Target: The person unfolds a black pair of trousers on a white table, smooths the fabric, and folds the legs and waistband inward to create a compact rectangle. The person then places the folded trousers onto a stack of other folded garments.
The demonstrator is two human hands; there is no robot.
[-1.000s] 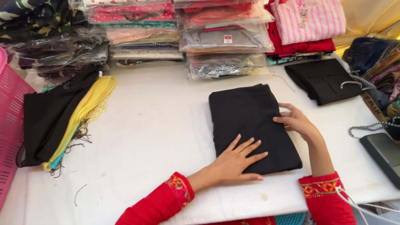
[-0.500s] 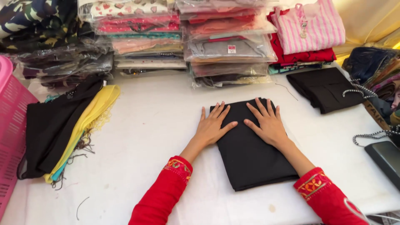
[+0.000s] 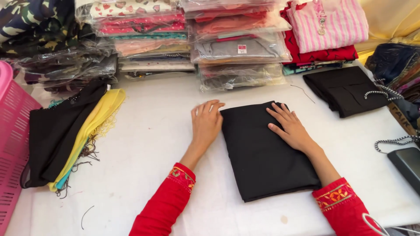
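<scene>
A folded black garment lies flat on the white table in front of me. My left hand rests palm down on the table at the garment's left edge, fingers together, touching the fold. My right hand lies flat on top of the garment near its upper right corner, fingers spread. Neither hand holds anything. Both arms wear red sleeves with embroidered cuffs.
A pink plastic basket stands at the left edge. Black and yellow cloths lie beside it. Stacks of bagged garments line the back. Another folded black piece and a dark tablet sit at the right.
My left hand has slid off the black garment to its left edge. My right hand has shifted slightly on top of it. The garment stays folded in place.
</scene>
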